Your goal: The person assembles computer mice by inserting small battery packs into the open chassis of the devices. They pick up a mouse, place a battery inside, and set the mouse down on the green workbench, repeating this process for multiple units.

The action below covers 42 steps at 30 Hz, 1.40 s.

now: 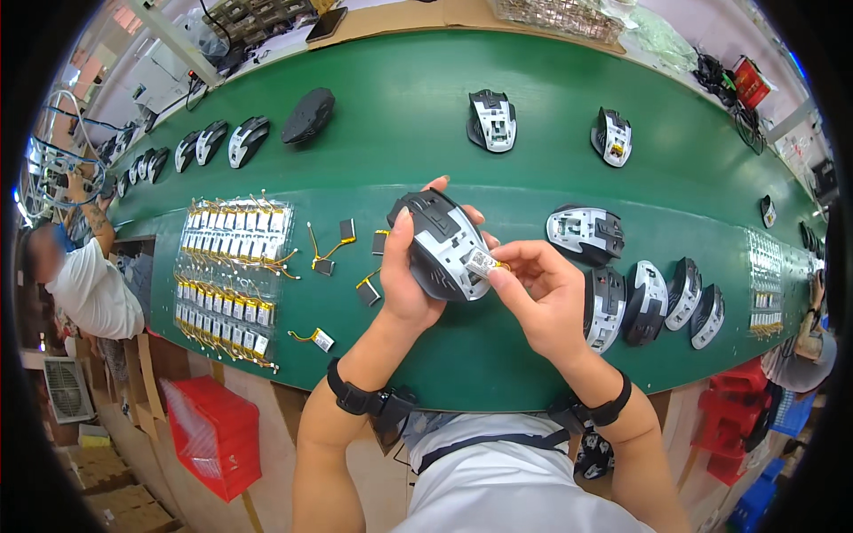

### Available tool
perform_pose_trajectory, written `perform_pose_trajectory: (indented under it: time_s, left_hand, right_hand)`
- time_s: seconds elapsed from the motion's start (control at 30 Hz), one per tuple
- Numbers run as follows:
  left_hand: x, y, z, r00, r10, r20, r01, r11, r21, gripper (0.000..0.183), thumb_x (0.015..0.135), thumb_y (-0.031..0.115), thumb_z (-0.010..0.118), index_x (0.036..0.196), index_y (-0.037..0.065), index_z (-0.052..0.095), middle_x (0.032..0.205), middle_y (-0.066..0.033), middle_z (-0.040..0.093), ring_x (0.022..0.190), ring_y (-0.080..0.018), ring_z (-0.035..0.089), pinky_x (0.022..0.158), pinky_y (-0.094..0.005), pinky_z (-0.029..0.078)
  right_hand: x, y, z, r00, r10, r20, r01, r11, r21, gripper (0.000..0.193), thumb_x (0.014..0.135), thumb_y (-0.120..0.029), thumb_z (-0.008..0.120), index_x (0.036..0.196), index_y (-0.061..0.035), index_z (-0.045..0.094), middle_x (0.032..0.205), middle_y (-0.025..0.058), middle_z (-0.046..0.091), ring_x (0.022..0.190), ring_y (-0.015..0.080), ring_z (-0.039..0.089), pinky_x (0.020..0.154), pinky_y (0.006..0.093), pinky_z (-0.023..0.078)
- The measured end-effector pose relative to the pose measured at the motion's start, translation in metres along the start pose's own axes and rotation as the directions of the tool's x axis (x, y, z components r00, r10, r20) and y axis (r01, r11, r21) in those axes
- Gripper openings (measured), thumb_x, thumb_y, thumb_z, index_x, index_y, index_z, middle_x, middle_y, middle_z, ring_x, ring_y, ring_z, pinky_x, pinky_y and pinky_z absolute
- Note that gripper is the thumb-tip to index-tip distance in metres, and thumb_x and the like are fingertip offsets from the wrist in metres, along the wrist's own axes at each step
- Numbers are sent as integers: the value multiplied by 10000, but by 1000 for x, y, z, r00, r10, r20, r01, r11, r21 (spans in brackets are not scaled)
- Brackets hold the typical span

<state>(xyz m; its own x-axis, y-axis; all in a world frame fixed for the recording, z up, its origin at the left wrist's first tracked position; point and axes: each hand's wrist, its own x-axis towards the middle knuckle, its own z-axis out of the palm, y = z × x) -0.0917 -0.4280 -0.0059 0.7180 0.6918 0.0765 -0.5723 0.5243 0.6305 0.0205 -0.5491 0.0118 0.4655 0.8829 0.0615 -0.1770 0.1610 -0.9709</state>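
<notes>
2 hands: left grips mouse shell; right pinches small battery at its 4 o'clock; seat squarely.

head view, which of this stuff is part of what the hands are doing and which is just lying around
In hand:
left hand holds mouse shell
right hand pinches small battery

Lying about:
tray of batteries
loose batteries
row of mice
red bin
</notes>
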Motion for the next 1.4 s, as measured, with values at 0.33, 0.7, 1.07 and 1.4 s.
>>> perform_pose_trajectory:
  time_s: [0.33, 0.7, 1.07, 1.4]
  left_hand:
    - [-3, 2, 5, 996, 51, -69, -46, 997, 64, 654, 959, 515, 394, 1416, 48, 362, 1095, -194, 589, 938, -350, 649, 760, -480, 589]
    - [0, -4, 2, 999, 30, 22, -31, 995, 91, 679, 954, 502, 408, 1436, 31, 324, 1116, -199, 567, 964, -342, 638, 767, -482, 596]
    - [0, 0, -8, 999, 17, 28, -16, 999, -43, 729, 942, 582, 397, 1417, 29, 382, 1122, -183, 566, 1009, -345, 627, 809, -471, 579]
    - [1, 1, -8, 994, -94, 53, 101, 986, -132, 690, 943, 584, 395, 1349, 27, 440, 1105, -174, 583, 984, -332, 620, 846, -448, 538]
  right_hand:
    - [-1, -2, 1, 980, 200, -15, -198, 976, 88, 158, 850, -79, 731, 937, -19, 613, 925, 59, 644, 820, 77, 575, 611, 214, 454]
    - [3, -6, -7, 928, 368, 54, -372, 913, 168, 152, 847, -64, 709, 851, -59, 558, 829, 34, 630, 675, 49, 539, 531, 200, 389]
    - [-1, 3, -2, 984, 130, 125, -147, 979, 140, 173, 877, -42, 710, 1008, 21, 615, 954, 67, 647, 888, 107, 624, 755, 258, 546]
    - [9, -1, -5, 923, -344, 171, 384, 830, -404, 193, 748, -44, 809, 893, -41, 683, 861, 67, 646, 722, 154, 639, 622, 266, 521]
